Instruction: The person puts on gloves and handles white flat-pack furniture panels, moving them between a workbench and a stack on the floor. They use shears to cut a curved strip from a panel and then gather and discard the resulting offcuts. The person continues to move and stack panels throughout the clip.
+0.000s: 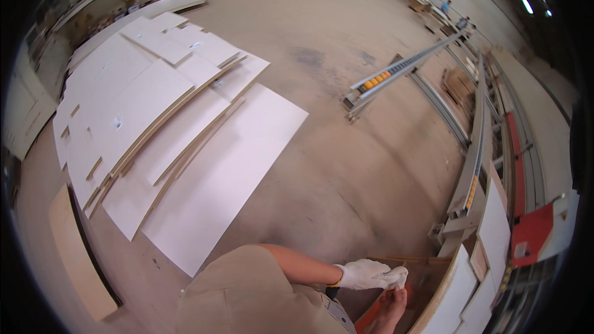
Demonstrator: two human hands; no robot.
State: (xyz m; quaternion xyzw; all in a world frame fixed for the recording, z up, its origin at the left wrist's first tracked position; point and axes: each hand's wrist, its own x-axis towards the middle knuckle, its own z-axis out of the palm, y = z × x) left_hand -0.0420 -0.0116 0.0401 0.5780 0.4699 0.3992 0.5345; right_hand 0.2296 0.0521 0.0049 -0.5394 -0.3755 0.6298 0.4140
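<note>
White-gloved left hand (365,274) pinching glove (398,278) on right hand (391,306) | panels (167,130) left | conveyor rail (402,74) ahead

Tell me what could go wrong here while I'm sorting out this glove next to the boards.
The gloved hand and the bare hand are both busy with the white glove, so neither can steady the white panel leaning beside them. Loose white boards overlap on the dusty floor, a possible trip hazard.

Small dark-and-pale rectangular label (117,122) stuck on white board (133,117) in floor stack, left of centre; print too small to read
</note>
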